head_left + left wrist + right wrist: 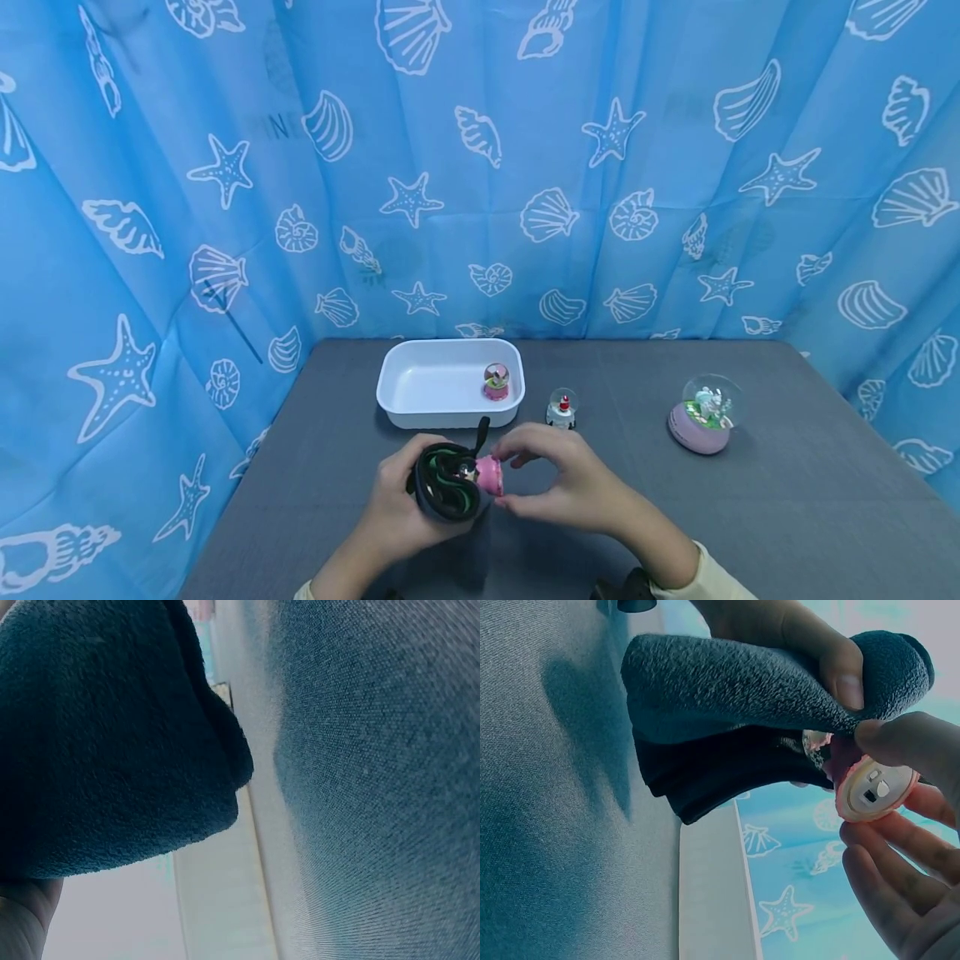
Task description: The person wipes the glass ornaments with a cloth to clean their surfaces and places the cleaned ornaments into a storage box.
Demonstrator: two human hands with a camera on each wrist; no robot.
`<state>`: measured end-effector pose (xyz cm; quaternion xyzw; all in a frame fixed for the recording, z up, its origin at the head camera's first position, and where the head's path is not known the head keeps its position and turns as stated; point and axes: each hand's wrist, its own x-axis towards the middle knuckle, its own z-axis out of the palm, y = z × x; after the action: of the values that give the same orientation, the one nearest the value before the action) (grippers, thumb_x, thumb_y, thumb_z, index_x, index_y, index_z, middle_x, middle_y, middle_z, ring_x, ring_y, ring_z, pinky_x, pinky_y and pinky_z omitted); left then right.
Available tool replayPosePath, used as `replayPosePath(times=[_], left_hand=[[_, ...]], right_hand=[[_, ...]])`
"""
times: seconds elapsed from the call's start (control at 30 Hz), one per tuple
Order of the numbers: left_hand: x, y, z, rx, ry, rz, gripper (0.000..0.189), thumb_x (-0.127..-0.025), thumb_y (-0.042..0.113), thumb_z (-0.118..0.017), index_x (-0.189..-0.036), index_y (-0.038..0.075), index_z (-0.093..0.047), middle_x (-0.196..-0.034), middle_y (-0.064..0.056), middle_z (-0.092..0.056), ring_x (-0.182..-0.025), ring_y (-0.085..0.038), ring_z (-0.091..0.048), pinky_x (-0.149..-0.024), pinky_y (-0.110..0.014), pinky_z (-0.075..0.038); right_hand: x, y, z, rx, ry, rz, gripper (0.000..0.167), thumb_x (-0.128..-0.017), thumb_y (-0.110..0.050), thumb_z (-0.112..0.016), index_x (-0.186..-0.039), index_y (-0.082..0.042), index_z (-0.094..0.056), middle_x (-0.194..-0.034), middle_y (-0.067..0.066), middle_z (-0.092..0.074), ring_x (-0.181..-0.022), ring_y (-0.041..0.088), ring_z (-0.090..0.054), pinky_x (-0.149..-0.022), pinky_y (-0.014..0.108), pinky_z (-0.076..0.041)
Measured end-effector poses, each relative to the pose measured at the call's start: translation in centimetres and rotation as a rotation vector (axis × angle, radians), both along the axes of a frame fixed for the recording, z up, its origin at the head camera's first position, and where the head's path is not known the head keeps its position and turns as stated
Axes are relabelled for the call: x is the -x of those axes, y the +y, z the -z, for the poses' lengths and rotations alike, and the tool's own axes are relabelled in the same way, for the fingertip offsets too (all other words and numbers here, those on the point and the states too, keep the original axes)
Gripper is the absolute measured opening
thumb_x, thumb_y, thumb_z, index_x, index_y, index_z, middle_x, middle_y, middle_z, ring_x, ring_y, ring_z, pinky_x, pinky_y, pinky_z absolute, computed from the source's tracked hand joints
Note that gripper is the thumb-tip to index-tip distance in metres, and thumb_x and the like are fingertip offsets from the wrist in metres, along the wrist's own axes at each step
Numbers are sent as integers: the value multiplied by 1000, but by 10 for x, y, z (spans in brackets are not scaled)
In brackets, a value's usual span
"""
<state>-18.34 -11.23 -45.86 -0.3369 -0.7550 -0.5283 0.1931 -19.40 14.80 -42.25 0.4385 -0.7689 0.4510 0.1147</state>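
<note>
My left hand (405,500) grips a dark folded towel (444,492), its thumb pressing the cloth in the right wrist view. A small snow globe (877,787) with a pink base has its glass end tucked into the towel's fold, mostly hidden. My right hand (562,479) pinches the globe's pink base between thumb and fingers. The base's pale underside faces outward in the right wrist view, showing a small switch. In the left wrist view the towel (112,742) hides the globe, and only a bit of my left hand shows at the lower left.
Beyond my hands stands a white tray (427,421), with a small pink-based snow globe (496,383) inside at its right end. A small white-based snow globe (562,410) stands right of the tray. Farther right is a larger snow globe (701,425) with a purple base. A blue shell-patterned curtain (450,208) hangs behind the grey table (787,517).
</note>
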Motion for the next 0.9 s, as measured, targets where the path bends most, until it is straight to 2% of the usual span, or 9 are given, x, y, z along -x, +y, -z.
replayPosePath(times=[0.3, 0.47, 0.63, 0.9], left_hand=[[0, -1, 1, 3, -5, -7, 63, -75, 8, -95, -128, 16, -63, -115, -1, -75, -104, -16, -75, -98, -32, -62], [0, -1, 0, 2, 15, 6, 66, -72, 6, -96, -128, 16, -63, -115, 0, -76, -102, -15, -75, -96, -30, -62], [-2, -1, -2, 8, 35, 13, 69, -69, 7, -98, -129, 15, -63, -115, -1, -75, -102, -15, -74, -97, -28, -61], [0, 0, -3, 4, 107, 42, 72, -64, 4, -98, -127, 10, -64, -113, -4, -74, -100, -17, -74, -96, -23, -59]], right_hand=[[3, 1, 4, 18, -90, -31, 40, -88, -15, -88, -124, -14, -71, -115, 4, -77, -101, 13, -74, -81, 33, -66], [2, 2, 3, 37, -188, -40, 37, -90, -17, -86, -124, -13, -71, -114, 3, -77, -99, 13, -76, -73, 33, -66], [1, 2, 2, 38, -274, -18, 34, -92, -19, -85, -124, -16, -71, -111, 1, -78, -96, 13, -76, -71, 33, -66], [0, 1, -1, 46, -447, -44, 27, -99, -11, -74, -124, -9, -68, -104, 13, -72, -84, 13, -73, -57, 40, -64]])
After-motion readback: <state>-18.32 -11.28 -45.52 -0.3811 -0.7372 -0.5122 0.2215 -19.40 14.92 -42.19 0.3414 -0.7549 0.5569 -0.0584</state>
